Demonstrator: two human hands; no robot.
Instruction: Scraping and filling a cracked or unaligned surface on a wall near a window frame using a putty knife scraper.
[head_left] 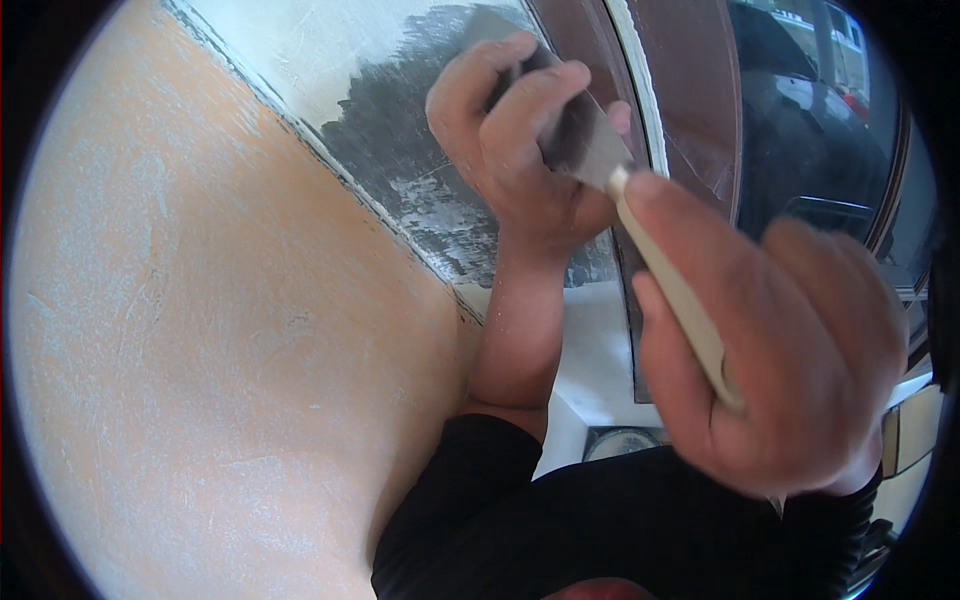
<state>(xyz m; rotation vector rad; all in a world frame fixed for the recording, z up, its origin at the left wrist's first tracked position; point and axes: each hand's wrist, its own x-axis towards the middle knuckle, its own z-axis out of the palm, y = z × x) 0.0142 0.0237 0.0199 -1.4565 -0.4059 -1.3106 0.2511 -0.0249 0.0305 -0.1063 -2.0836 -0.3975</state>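
My right hand [790,350], slightly blurred, is closed around the cream handle of a putty knife [680,290]. Its thumb or a finger lies along the handle close to the metal. The knife's grey blade slants up and left to my left hand [520,150]. Curled fingers of that hand wrap over the blade, with two fingertips in front of it. A pale grey flat end shows above those fingers and seems to be the same blade. Behind my left hand, a dark grey smeared patch [385,115] covers part of a white wall strip [270,45].
An orange, scuffed wall surface [230,330] fills the left side, meeting the white strip at a rough edge. To the right stand a brown frame [690,90] and a window pane [800,150] with a vehicle beyond it. A round container [622,443] sits low behind my black-clothed body.
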